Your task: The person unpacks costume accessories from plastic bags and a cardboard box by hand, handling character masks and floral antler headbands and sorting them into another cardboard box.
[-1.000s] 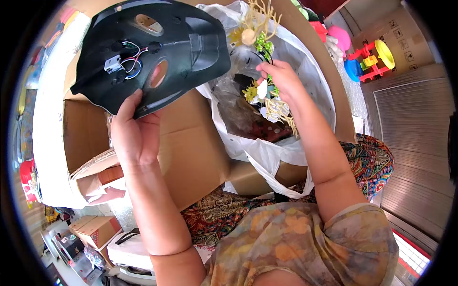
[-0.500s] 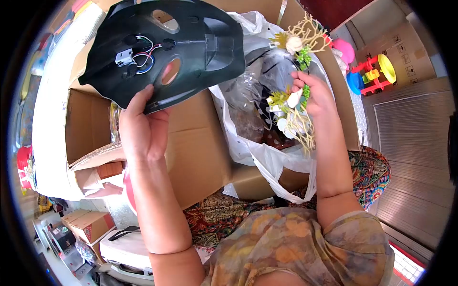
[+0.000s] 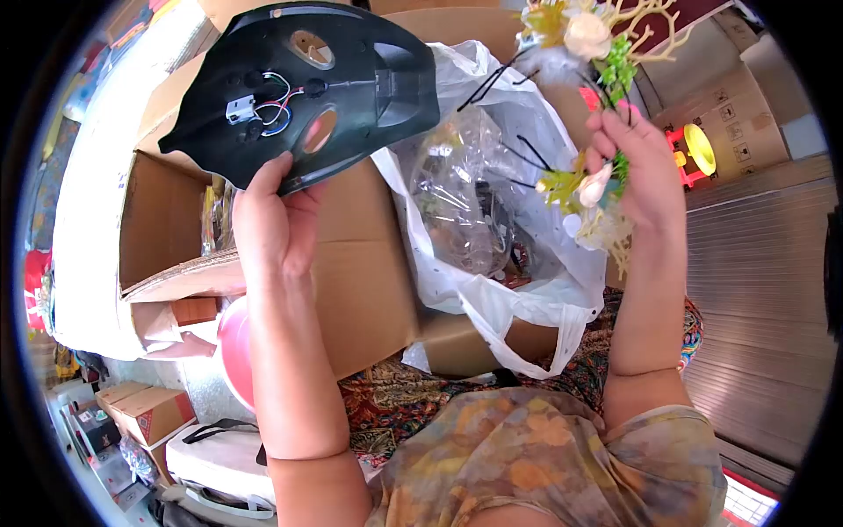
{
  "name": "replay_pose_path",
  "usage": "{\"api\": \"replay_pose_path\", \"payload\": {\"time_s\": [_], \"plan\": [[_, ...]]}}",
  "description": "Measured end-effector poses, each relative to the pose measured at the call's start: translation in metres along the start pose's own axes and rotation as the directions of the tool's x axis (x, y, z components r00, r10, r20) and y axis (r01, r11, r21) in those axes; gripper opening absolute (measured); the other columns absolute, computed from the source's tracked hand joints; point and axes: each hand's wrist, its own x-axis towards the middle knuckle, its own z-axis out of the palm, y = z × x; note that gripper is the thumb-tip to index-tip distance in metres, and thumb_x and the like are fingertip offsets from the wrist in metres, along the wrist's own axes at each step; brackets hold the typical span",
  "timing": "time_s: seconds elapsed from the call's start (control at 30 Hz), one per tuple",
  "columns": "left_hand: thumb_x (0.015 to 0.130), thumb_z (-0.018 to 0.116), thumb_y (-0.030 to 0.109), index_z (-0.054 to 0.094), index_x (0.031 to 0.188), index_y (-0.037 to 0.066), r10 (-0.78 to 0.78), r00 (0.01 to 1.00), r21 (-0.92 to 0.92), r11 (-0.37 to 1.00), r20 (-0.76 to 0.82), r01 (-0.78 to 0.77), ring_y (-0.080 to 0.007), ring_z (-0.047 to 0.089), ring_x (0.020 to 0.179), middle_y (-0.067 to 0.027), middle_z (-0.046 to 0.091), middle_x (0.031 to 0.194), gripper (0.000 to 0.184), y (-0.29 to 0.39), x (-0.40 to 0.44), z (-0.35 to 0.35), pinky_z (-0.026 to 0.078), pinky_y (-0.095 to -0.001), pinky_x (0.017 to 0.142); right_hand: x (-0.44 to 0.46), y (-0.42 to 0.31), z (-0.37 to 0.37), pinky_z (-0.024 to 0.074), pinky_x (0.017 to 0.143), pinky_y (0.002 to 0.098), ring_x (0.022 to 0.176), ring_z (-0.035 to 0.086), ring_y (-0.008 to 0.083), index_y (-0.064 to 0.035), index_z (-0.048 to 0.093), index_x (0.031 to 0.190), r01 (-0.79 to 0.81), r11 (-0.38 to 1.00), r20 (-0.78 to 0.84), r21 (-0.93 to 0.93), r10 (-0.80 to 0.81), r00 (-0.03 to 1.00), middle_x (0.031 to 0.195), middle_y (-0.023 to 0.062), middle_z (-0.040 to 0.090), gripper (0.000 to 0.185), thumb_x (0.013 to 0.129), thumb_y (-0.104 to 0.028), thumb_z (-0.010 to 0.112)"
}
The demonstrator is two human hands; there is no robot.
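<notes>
1. I can read no words, brands or numbers anywhere.
2. To my right, the large cardboard box (image 3: 762, 123) carries small dark square symbols (image 3: 727, 113), printed in a line roughly along its right edge and set in from it. They look like handling signs, but I can't tell which ones.
3. Low on my left, the small brown-and-red carton (image 3: 156, 411) has a diamond-shaped mark (image 3: 147, 423) on its side, too small for me to read.

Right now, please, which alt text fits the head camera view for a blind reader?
The left hand holds a dark mask, its wired inner side facing the camera; the right hand holds an artificial-flower garland near an open white plastic bag.
</notes>
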Motion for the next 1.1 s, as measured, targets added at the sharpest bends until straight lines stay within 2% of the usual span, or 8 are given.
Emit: {"api": "replay_pose_path", "payload": {"time_s": [0.27, 0.3, 0.37, 0.43, 0.53, 0.73, 0.93, 1.1], "plan": [[0.081, 0.035, 0.000, 0.040, 0.102, -0.016, -0.003, 0.996, -0.058, 0.998, -0.087, -0.002, -0.0262, 0.055, 0.091, -0.0228, 0.052, 0.102, 0.027, 0.002, 0.006, -0.007, 0.049, -0.0322, 0.076, 0.019, -0.093, -0.051, 0.0441, 0.059, 0.0255, 0.059, 0.052, 0.0117, 0.0007, 0.054, 0.084, 0.059, 0.973, 0.239, 0.221, -0.113, 0.964, 0.060, 0.0015, 0.048, 0.017, 0.080, -0.016, 0.050], [0.081, 0.035, 0.000, 0.040, 0.102, -0.016, -0.005, 0.997, -0.067, 0.998, -0.075, 0.000, -0.0262, 0.055, 0.091, -0.0228, 0.052, 0.102, 0.027, 0.002, 0.007, -0.007, 0.049, -0.0322, 0.076, 0.019, -0.106, -0.064, 0.0410, 0.065, 0.0216, 0.052, 0.041, 0.0057, 0.0027, 0.050, 0.092, 0.125, 0.980, 0.136, 0.157, -0.146, 0.980, 0.059, -0.0052, 0.037, 0.019, 0.084, -0.014, 0.048], [0.081, 0.033, -0.001, 0.039, 0.104, -0.017, 0.015, 0.993, -0.055, 0.998, -0.119, -0.022, -0.0273, 0.054, 0.094, -0.0235, 0.051, 0.104, 0.028, 0.001, 0.009, -0.008, 0.048, -0.0329, 0.079, 0.025, -0.135, -0.090, 0.0416, 0.066, 0.0220, 0.052, 0.044, 0.0076, 0.0033, 0.050, 0.092, 0.143, 0.971, 0.169, 0.190, -0.176, 0.970, 0.059, -0.0039, 0.041, 0.019, 0.084, -0.014, 0.047], [0.081, 0.032, 0.000, 0.034, 0.108, -0.017, -0.021, 1.000, -0.081, 0.997, -0.023, 0.019, -0.0290, 0.052, 0.098, -0.0246, 0.049, 0.107, 0.032, 0.001, 0.013, -0.014, 0.046, -0.0338, 0.083, 0.022, -0.165, -0.095, 0.0433, 0.060, 0.0232, 0.053, 0.047, 0.0099, 0.0037, 0.050, 0.091, 0.209, 0.971, -0.146, 0.117, -0.191, 0.971, 0.063, -0.0015, 0.048, 0.020, 0.083, -0.014, 0.047], [0.082, 0.031, 0.000, 0.033, 0.111, -0.015, -0.031, 0.995, -0.018, 0.999, -0.098, 0.029, -0.0292, 0.050, 0.100, -0.0241, 0.048, 0.109, 0.033, 0.001, 0.012, -0.014, 0.046, -0.0343, 0.083, 0.013, -0.212, -0.129, 0.0436, 0.058, 0.0236, 0.053, 0.048, 0.0103, 0.0030, 0.050, 0.089, 0.354, 0.934, -0.221, 0.043, -0.337, 0.915, 0.063, -0.0006, 0.048, 0.018, 0.083, -0.013, 0.047], [0.082, 0.030, -0.002, 0.028, 0.115, -0.016, -0.129, 0.990, -0.100, 0.986, 0.051, 0.134, -0.0321, 0.043, 0.107, -0.0256, 0.042, 0.115, 0.036, -0.004, 0.030, -0.034, 0.037, -0.0403, 0.094, -0.049, -0.268, -0.199, 0.0443, 0.055, 0.0245, 0.052, 0.049, 0.0112, 0.0018, 0.051, 0.084, 0.520, 0.835, -0.390, -0.180, -0.546, 0.742, 0.062, 0.0012, 0.050, 0.014, 0.082, -0.011, 0.047], [0.084, 0.029, 0.000, 0.030, 0.115, -0.016, -0.201, 0.975, -0.099, 0.973, 0.099, 0.211, -0.0312, 0.037, 0.113, -0.0241, 0.039, 0.119, 0.036, -0.009, 0.021, -0.027, 0.030, -0.0394, 0.099, -0.130, -0.255, -0.282, 0.0450, 0.052, 0.0254, 0.052, 0.051, 0.0122, 0.0006, 0.051, 0.080, 0.420, 0.841, -0.596, -0.339, -0.538, 0.596, 0.061, 0.0030, 0.052, 0.011, 0.081, -0.010, 0.047], [0.085, 0.032, 0.005, 0.034, 0.115, -0.013, -0.201, 0.979, -0.019, 0.980, -0.029, 0.200, -0.0280, 0.038, 0.113, -0.0210, 0.039, 0.121, 0.036, -0.014, 0.046, -0.054, 0.028, -0.0353, 0.100, -0.177, -0.189, -0.342, 0.0439, 0.049, 0.0251, 0.051, 0.050, 0.0124, 0.0025, 0.052, 0.079, 0.234, 0.947, -0.768, -0.219, -0.315, 0.558, 0.059, 0.0027, 0.050, 0.012, 0.081, -0.007, 0.046]]}}
